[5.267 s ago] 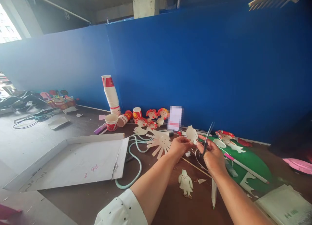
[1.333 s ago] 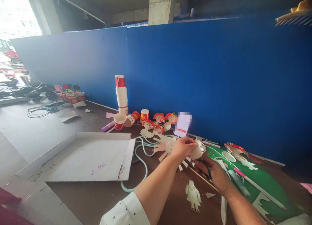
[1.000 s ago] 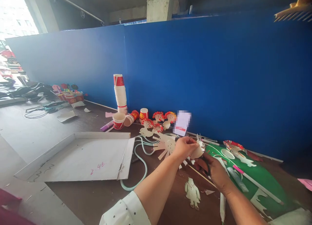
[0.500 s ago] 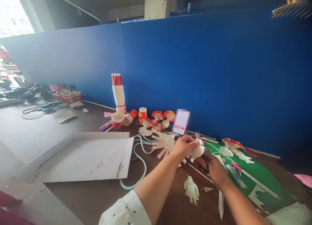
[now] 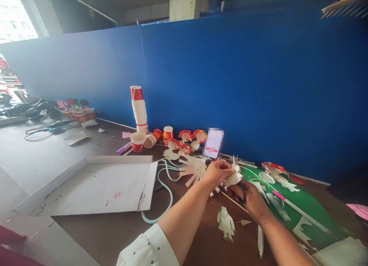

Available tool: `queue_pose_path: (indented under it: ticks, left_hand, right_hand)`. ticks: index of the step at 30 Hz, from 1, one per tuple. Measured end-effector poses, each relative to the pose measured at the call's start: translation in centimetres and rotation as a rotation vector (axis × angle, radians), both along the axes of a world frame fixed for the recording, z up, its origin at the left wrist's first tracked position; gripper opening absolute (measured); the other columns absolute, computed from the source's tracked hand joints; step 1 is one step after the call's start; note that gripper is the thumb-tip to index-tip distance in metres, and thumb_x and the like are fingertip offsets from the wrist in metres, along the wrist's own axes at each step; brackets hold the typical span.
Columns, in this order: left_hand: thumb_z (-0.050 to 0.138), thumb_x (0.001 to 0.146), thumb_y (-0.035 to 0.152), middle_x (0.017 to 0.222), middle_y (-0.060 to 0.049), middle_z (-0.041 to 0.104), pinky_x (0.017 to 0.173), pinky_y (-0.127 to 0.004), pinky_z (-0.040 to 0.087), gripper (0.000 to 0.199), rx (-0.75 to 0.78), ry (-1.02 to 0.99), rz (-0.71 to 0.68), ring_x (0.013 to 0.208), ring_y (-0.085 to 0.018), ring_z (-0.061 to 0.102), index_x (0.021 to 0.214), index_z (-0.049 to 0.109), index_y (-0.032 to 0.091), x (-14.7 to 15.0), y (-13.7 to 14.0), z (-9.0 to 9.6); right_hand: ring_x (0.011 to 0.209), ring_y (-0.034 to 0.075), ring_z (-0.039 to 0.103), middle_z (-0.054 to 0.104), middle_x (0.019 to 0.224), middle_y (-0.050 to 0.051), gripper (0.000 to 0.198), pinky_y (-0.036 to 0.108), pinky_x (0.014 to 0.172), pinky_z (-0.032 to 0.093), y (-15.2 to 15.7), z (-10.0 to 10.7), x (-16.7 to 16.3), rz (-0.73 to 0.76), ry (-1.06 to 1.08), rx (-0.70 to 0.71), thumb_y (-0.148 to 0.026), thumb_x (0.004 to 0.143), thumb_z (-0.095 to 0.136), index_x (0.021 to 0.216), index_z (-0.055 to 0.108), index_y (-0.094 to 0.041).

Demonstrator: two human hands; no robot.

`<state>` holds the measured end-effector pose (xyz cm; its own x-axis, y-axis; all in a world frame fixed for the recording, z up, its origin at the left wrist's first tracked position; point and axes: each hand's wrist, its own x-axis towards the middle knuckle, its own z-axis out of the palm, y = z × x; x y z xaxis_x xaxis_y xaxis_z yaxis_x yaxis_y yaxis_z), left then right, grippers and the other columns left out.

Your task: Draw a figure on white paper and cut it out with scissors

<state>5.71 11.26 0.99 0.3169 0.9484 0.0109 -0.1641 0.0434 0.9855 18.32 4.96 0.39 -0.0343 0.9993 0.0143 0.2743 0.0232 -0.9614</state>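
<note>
My left hand pinches a small white paper cutout by its upper edge. In my right hand are scissors, with dark handles around the fingers and the blade tips pointing up beside the paper. The blades stand slightly apart, and the paper partly hides them. On the table below lies a paper figure shaped like a body with arms and legs. Left of my left hand sits a paper piece with fringe strips and a drawn face.
A shallow white box lid lies at left, a pale blue cable beside it. Behind stand stacked paper cups, a cup and a phone. At right are a green mat, a pink-capped marker and paper scraps.
The paper cutout has turned and tilted slightly between my hands. The scissor tips have shifted a little to the right. Everything on the table stays in place.
</note>
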Motion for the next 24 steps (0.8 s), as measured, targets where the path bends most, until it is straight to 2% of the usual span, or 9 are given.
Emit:
queue_pose_path:
  ticks: [7,11,16,20,24]
  left_hand:
    - [0.075,0.061,0.039,0.063,0.003,0.054,0.053,-0.021,0.039,0.033,-0.008,-0.007,-0.052,0.054,-0.007,0.048,0.075,0.056,0.015,-0.2,0.2,-0.2]
    - [0.076,0.059,0.034,0.066,0.004,0.051,0.055,-0.022,0.042,0.033,0.002,-0.013,-0.076,0.056,-0.008,0.048,0.079,0.057,0.016,-0.4,0.3,-0.3]
    - [0.073,0.063,0.037,0.067,0.002,0.054,0.053,-0.021,0.039,0.031,0.006,0.045,-0.06,0.055,-0.008,0.048,0.078,0.057,0.016,-0.7,-0.2,0.7]
    - [0.071,0.065,0.042,0.062,0.002,0.054,0.051,-0.02,0.037,0.033,-0.01,0.049,-0.02,0.053,-0.007,0.046,0.074,0.057,0.015,-0.6,-0.4,1.1]
    - [0.073,0.063,0.044,0.059,0.003,0.054,0.051,-0.02,0.038,0.035,-0.012,-0.014,-0.046,0.052,-0.007,0.048,0.075,0.057,0.016,-0.7,-0.1,0.7]
  right_hand:
    - [0.053,0.015,0.051,0.061,0.058,-0.002,0.022,0.027,0.052,0.039,0.0,0.0,0.1,-0.033,-0.02,0.023,-0.041,0.073,0.063,0.072,0.062,-0.019]
    - [0.056,0.016,0.054,0.063,0.059,-0.001,0.023,0.027,0.054,0.04,0.2,-0.3,0.3,-0.059,-0.033,0.032,-0.04,0.071,0.064,0.079,0.065,-0.019]
    - [0.057,0.019,0.056,0.07,0.07,0.002,0.034,0.029,0.056,0.043,0.5,-0.2,0.5,-0.05,-0.1,0.078,-0.043,0.069,0.063,0.092,0.067,-0.019]
    - [0.064,0.022,0.06,0.071,0.074,0.004,0.035,0.031,0.061,0.045,0.8,-0.4,0.6,-0.069,-0.179,0.123,-0.044,0.067,0.065,0.09,0.069,-0.018]
    - [0.065,0.021,0.06,0.072,0.078,0.004,0.034,0.031,0.062,0.046,0.7,-0.3,0.4,-0.045,-0.167,0.117,-0.043,0.069,0.066,0.093,0.069,-0.019]
